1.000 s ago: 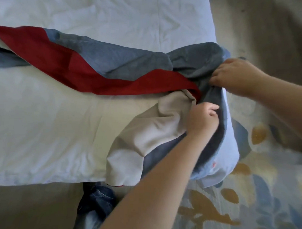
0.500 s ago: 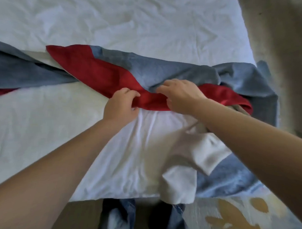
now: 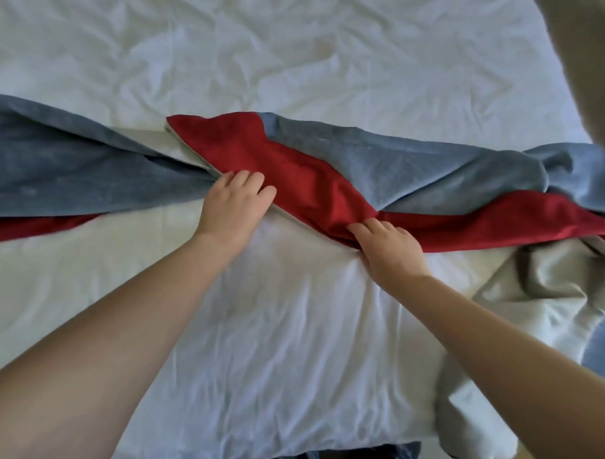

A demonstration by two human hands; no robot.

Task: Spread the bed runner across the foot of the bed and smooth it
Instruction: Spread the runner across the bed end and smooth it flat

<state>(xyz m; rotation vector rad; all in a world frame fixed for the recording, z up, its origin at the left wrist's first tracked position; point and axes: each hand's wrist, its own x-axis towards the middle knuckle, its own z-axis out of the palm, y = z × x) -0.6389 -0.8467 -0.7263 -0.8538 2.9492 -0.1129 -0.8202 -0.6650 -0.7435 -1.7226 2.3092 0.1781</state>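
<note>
The runner [image 3: 412,163] lies across the bed [image 3: 298,349] from the left edge to the right edge, but it is twisted in the middle. Near the near right corner its pale back side is turned up and hangs over the edge. My left hand [image 3: 237,206] has its fingers curled down on the near hem of the red part, just at the twist, and I think they grip it. My right hand [image 3: 392,248] pinches the same hem further right, with fingers bent and close together. The cloth looks soft, light and not stiff at all, so it will probably fold and wrinkle wherever I do not hold it. I judge it best to take it by the hem with hands apart, pull toward the near edge to open the twist, then flatten it with open palms.
</note>
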